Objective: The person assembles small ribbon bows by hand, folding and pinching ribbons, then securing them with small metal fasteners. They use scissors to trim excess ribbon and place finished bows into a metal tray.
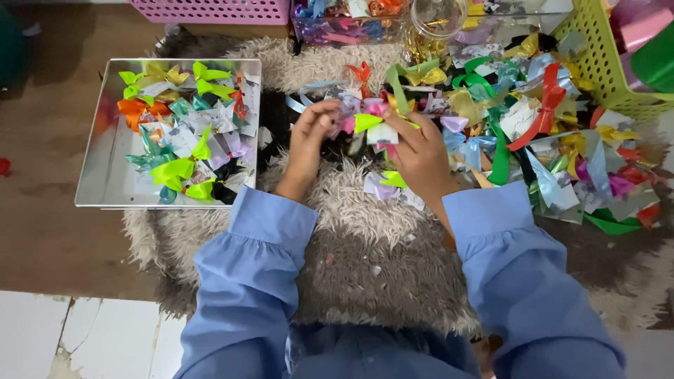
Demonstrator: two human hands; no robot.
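pinching a lime-green ribbon bow (366, 123), both hands meet over the shaggy grey rug (365, 253). left hand (309, 144) has fingers closed together on the pink and lilac ribbon bits at the bow's left side. right hand (420, 156) is clamped on the bow from the right, thumb and fingers pressed around it and a small white card (382, 135) just under it. bow sits between the two hands, lifted slightly off the rug, near the centre of view.

left of the hands: a shiny metal tray (105, 175) on the rug edge, holding finished bows in green, orange, yellow, teal and black, each on a card. right of the hands: a loose heap of mixed ribbon bows (533, 133) spread across the rug, touching a yellow plastic basket (597, 70). a pink basket (217, 10) sits at the top edge, well apart from the hands. blue sleeves (260, 267) cover both forearms. brown floor (42, 238) lies around the rug.
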